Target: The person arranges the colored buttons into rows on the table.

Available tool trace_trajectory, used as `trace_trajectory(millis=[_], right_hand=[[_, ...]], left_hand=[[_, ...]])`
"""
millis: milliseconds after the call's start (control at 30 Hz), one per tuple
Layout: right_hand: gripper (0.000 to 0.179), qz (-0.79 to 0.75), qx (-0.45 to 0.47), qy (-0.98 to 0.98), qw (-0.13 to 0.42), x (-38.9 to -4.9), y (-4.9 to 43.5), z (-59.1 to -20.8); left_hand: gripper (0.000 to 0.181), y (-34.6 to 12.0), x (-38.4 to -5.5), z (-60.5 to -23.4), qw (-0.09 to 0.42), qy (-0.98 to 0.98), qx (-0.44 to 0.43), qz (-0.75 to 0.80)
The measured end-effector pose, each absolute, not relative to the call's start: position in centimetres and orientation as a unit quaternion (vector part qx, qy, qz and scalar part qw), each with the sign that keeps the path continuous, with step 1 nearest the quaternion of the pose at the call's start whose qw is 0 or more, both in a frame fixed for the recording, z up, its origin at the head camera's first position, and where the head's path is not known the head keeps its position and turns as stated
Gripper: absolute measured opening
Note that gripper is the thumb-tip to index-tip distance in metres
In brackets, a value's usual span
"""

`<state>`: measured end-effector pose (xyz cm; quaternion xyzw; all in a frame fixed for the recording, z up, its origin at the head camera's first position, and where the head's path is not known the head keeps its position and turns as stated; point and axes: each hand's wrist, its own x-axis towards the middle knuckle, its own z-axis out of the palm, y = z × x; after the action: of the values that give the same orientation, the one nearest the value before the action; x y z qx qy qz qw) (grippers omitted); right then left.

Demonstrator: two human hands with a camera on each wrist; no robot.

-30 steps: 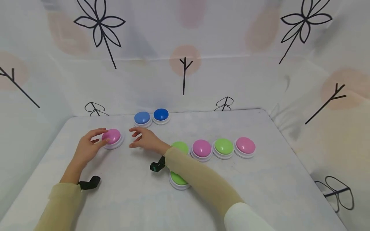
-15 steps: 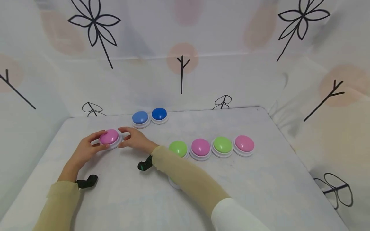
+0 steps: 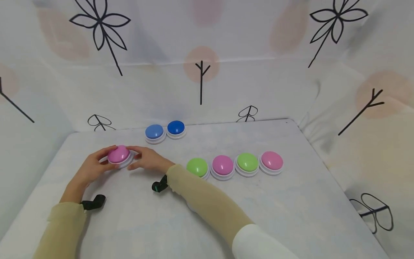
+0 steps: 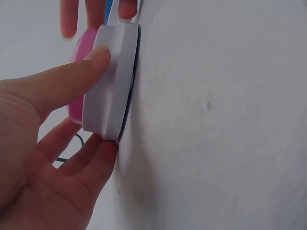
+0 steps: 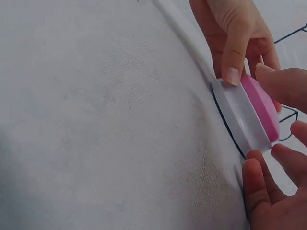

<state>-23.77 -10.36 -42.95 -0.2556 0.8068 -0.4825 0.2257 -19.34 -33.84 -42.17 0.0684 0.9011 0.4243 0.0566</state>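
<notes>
The pink button (image 3: 118,154) has a glossy rounded dome set in a broader white base (image 4: 112,81) with a dark lower edge. It is at the far left part of the desk (image 3: 136,223), in front and to the left of the light blue button (image 3: 154,131). The dome faces upward; being round, the button spans about equally every way, its central axis roughly upright. The left hand (image 3: 92,167) has its grip closed around the base; the right hand (image 3: 152,160) curves about the opposite side, its grip's firmness impossible to tell.
</notes>
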Motion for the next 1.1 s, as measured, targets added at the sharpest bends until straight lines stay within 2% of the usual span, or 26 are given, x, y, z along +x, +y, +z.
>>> trace_trajectory(millis=[367, 567, 933, 1100], right_hand=[[0.077, -0.481, -0.273, 0.800, 0.232, -24.0, -10.2, -42.8], [0.074, -0.486, -0.272, 0.804, 0.206, -23.7, -10.1, -42.6], [0.048, -0.552, -0.195, 0.796, 0.155, -23.3, -9.8, -41.4], [0.042, -0.544, -0.177, 0.809, 0.135, -23.3, -9.4, -40.6]], left_hand=[[0.075, -33.7, -19.3, -41.8, 0.055, 0.916, 0.042, 0.395], [0.074, -33.3, -18.9, -41.4, 0.049, 0.915, 0.029, 0.400], [0.076, -32.3, -18.2, -40.5, 0.044, 0.907, 0.021, 0.418], [0.076, -31.8, -17.9, -40.1, 0.034, 0.906, 0.026, 0.422]])
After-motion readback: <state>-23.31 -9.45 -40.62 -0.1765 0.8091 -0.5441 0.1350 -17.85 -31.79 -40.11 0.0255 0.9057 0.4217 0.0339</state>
